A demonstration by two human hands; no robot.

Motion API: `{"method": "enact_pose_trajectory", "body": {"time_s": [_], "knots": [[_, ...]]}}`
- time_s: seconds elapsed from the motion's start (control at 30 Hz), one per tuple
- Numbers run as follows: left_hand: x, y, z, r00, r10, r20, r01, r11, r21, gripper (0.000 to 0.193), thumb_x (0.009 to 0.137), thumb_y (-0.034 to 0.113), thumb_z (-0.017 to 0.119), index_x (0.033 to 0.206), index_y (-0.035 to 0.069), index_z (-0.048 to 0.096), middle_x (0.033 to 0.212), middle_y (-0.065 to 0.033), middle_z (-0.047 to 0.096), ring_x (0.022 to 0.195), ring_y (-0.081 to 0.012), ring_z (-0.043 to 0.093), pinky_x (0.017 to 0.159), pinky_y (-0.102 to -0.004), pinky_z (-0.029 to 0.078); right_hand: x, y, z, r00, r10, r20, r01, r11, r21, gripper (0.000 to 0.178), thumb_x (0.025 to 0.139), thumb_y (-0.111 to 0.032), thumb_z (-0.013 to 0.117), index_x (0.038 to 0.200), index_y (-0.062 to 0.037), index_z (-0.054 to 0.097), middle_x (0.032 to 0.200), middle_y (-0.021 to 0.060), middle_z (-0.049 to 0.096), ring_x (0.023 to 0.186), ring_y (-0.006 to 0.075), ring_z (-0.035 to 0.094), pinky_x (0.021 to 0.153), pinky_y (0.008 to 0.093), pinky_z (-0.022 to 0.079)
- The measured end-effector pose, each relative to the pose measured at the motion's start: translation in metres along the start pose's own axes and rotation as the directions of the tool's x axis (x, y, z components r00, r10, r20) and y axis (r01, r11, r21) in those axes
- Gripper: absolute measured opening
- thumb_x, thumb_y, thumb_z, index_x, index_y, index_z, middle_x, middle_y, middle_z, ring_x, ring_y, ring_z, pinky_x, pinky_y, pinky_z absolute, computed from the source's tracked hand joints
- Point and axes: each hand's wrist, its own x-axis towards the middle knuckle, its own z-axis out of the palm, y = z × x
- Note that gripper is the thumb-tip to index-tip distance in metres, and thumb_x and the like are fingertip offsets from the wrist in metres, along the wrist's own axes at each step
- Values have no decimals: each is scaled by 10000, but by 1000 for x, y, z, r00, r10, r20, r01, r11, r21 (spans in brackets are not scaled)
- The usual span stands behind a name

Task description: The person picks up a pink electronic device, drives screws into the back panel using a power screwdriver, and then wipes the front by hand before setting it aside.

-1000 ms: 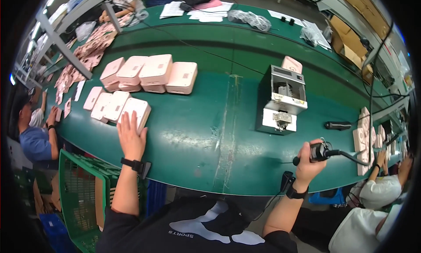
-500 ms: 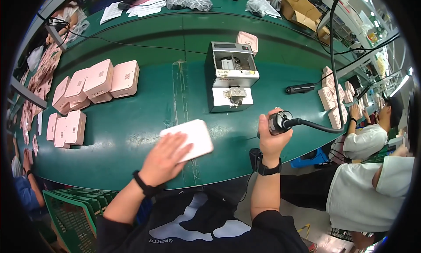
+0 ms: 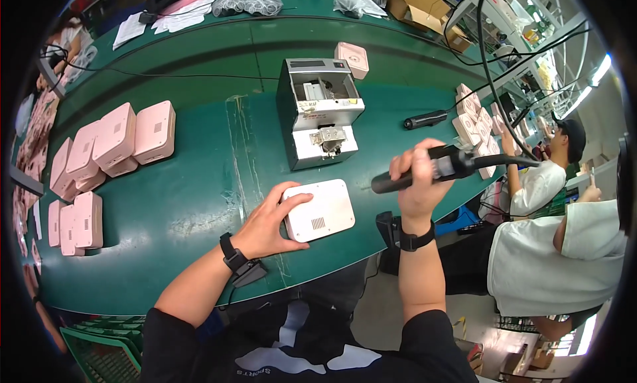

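Observation:
A pale square plastic housing (image 3: 325, 204) lies on the green bench in front of me, its face with a slotted vent and corner holes turned up. My left hand (image 3: 262, 220) holds it by the left side, fingers over the top edge and thumb along the near edge. In my right hand (image 3: 424, 184) is a black corded electric screwdriver (image 3: 451, 163), held almost level, its tip end toward the left above the bench. That tip is apart from the housing. Just beyond the housing stands a screw feeder (image 3: 325, 108) with an open top compartment and a metal front block.
Pink-white housings (image 3: 113, 141) are stacked at the left, with several more (image 3: 83, 224) nearer. Another housing (image 3: 352, 59) sits behind the feeder. A black cylindrical tool (image 3: 426, 120) lies to the right, near more housings (image 3: 474, 121). Cables hang at right, where people sit.
My left hand has gone from flat on the housing to gripping its left side, and the vent now shows. The screwdriver has swung to nearly level, pointing left. The whole view has shifted.

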Motion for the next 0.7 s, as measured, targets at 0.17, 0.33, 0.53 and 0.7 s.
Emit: {"method": "enact_pose_trajectory", "body": {"time_s": [0.17,0.33,0.53,0.7], "knots": [[-3,-12,5,995,44,-89,-40,998,49,891,610,198,913,1400,198,500,1414,-167,399,1229,-379,528,1008,-440,500,35,-21,52,998,-28,51,15,969,247,186,963,-191,562,923,-12,533,630,78,516,480,180,498,484,338,437],[-5,-9,7,991,38,-132,-32,998,46,850,622,193,906,1380,160,524,1430,-160,396,1221,-363,540,1017,-426,495,57,-13,77,990,-68,120,48,985,163,180,958,-181,569,914,-9,540,631,80,524,481,181,503,482,336,439],[-6,-12,8,992,24,-125,-20,999,29,848,631,191,896,1387,190,514,1420,-158,397,1231,-375,528,1014,-433,499,62,-2,81,988,6,152,-14,999,48,186,955,-182,573,912,-4,543,628,79,522,478,179,499,481,339,440],[-5,-11,5,992,13,-126,-10,1000,27,854,626,185,894,1388,204,510,1416,-152,398,1234,-378,525,1007,-436,503,46,-11,63,988,-3,156,-8,998,68,182,956,-186,564,928,-8,541,621,76,514,467,174,486,476,342,440]]}}
